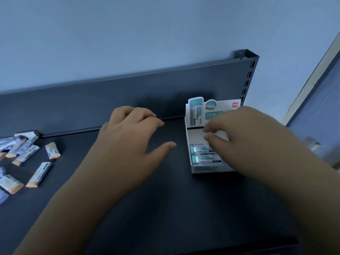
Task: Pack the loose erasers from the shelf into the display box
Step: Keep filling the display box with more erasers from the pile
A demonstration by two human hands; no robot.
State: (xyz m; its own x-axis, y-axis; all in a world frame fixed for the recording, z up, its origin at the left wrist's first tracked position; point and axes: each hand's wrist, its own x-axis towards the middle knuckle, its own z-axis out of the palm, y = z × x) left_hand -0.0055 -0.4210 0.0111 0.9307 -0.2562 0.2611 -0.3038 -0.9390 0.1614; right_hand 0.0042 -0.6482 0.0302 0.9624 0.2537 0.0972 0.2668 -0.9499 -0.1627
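Fingers [211, 138] of the right hand [253, 140] curl over the far, unfilled part of the display box [206, 169]; blur hides whether they pinch an eraser or nothing. Two packed erasers [204, 159] lie flat across the box's near end, so any new one probably goes down flat, parallel and snug against that row. Beside the box, the left hand [128, 137] hovers over the shelf [165, 199], loosely bent and holding nothing; it could steady the box's left wall. At the far left, the loose erasers [39, 173] lie scattered, well apart from the box.
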